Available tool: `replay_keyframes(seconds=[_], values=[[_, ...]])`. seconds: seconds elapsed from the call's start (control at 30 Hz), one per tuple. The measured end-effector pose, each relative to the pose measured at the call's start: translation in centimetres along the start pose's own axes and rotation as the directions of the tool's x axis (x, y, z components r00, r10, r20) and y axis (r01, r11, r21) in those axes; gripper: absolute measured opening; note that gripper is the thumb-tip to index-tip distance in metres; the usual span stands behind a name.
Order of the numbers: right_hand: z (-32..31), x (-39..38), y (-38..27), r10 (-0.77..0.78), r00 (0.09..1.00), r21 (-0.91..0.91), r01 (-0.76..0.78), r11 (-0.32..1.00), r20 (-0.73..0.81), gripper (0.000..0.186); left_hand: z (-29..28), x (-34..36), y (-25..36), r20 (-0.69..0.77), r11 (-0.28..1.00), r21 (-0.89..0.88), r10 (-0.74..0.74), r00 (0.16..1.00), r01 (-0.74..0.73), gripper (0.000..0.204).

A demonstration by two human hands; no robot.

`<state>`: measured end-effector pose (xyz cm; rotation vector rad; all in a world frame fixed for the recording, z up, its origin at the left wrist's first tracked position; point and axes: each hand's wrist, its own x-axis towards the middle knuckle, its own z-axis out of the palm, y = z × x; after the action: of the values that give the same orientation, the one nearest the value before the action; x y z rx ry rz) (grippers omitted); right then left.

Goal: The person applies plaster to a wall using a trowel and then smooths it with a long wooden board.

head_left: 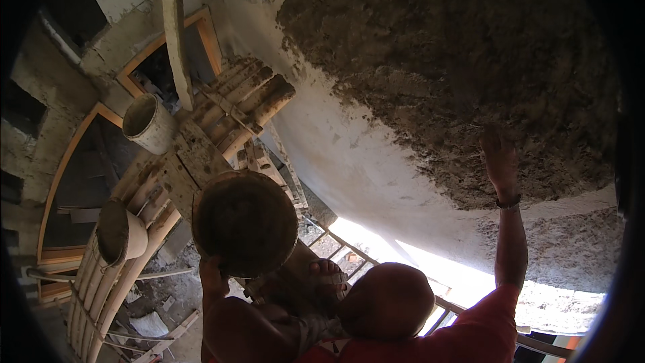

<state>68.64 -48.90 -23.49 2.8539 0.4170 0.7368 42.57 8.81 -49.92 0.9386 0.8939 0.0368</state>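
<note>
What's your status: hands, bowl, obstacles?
Left hand holding bowl by its rim. Right hand at dark plaster, contact unclear. Two buckets on planks, left of bowl.

No text, label, number or sign could be read — the pale mark (334, 346) on the red shirt (482, 326) was too indistinct.
</note>
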Motion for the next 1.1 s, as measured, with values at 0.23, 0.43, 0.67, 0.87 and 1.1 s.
replay_keyframes(seconds=[0.23, 0.43, 0.67, 0.87, 1.1], values=[[-5.8, 3.5, -8.0, -0.053, 0.996, 0.419, 0.017, 0.908, 0.074, 0.043, -1.0, -1.1, 0.9, -0.053, 0.999, -0.032, 0.037, 0.998, -0.038, 0.050], [-7.6, 6.8, -14.9, -0.641, 0.758, 0.886, 0.209, 0.414, 0.121, 0.041, -3.1, -0.4, 0.3, -0.106, 0.998, 0.067, -0.002, 0.994, 0.009, 0.040], [1.5, 8.9, 1.4, 0.063, 0.995, 0.325, -0.083, 0.942, 0.071, 0.030, -2.5, 0.9, -2.7, 0.193, 0.904, 0.319, 0.233, 0.953, -0.286, 0.036], [-1.0, 7.4, -9.3, 0.171, 0.882, 0.426, -0.372, 0.825, 0.440, 0.036, -3.2, 1.9, -2.9, 0.014, 0.976, 0.080, 0.200, 0.980, -0.201, 0.031], [14.6, 4.3, -10.0, 0.262, 0.907, 0.471, -0.398, 0.787, 0.329, 0.041, 0.2, -0.5, 0.1, 0.385, 0.357, 0.788, 0.351, 0.854, -0.502, 0.033]])
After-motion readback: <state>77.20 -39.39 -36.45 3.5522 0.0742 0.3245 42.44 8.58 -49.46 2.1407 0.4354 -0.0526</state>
